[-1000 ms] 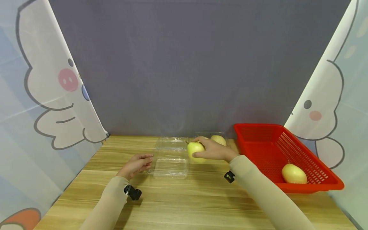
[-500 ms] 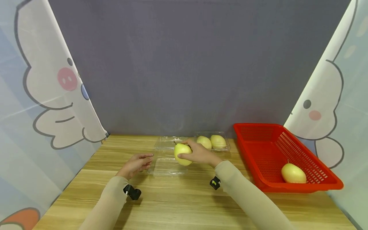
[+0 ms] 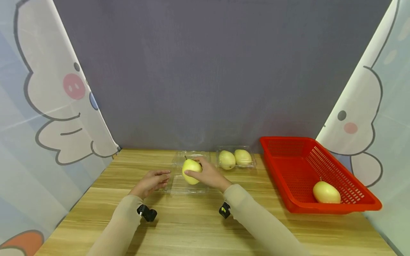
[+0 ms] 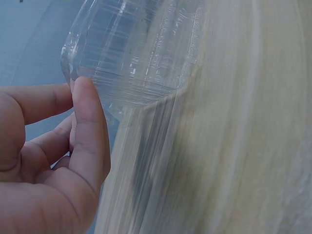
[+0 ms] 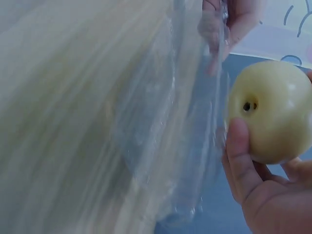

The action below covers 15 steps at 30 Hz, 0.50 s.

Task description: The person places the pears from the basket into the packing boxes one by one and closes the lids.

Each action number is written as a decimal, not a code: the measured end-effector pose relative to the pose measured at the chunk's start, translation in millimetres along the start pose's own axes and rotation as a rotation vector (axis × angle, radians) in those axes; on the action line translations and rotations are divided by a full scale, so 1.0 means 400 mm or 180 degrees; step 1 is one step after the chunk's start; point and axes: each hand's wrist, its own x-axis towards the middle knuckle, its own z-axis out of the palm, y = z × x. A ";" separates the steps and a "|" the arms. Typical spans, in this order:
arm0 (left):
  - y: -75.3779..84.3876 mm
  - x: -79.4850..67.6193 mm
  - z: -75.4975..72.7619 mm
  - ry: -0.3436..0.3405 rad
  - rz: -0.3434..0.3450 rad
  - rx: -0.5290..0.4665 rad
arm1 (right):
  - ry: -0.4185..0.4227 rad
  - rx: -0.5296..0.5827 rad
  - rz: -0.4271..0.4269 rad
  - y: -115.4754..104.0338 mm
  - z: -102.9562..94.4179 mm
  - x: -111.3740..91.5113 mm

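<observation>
My right hand (image 3: 208,174) grips a yellow pear (image 3: 190,171) with its stem up, over an open clear plastic clamshell box (image 3: 189,188). The right wrist view shows the pear's (image 5: 275,112) dimpled end, with thumb and fingers round its side and the box's (image 5: 161,112) wall beside it. At the box's left side is my left hand (image 3: 154,183). In the left wrist view this hand (image 4: 63,146) pinches the rim of the box (image 4: 131,53) between thumb and forefinger.
Behind and to the right, a second clear box (image 3: 253,164) holds two pears (image 3: 227,160). A red plastic basket (image 3: 294,167) stands on the right of the wooden table (image 3: 192,227), with one pear (image 3: 326,192) inside. A grey panel (image 3: 198,78) rises behind.
My right hand has carried the pear leftward from beside the second box to over the open clamshell box. The left hand has stayed at the box's left edge.
</observation>
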 end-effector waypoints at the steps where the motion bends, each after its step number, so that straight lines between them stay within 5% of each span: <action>1: 0.000 0.001 0.000 -0.0010 0.0004 0.0012 | 0.0016 0.0058 0.0004 0.001 0.009 0.003; 15: -0.001 0.004 -0.003 0.0029 -0.0011 0.0079 | 0.0185 0.0265 0.0106 -0.013 0.099 0.018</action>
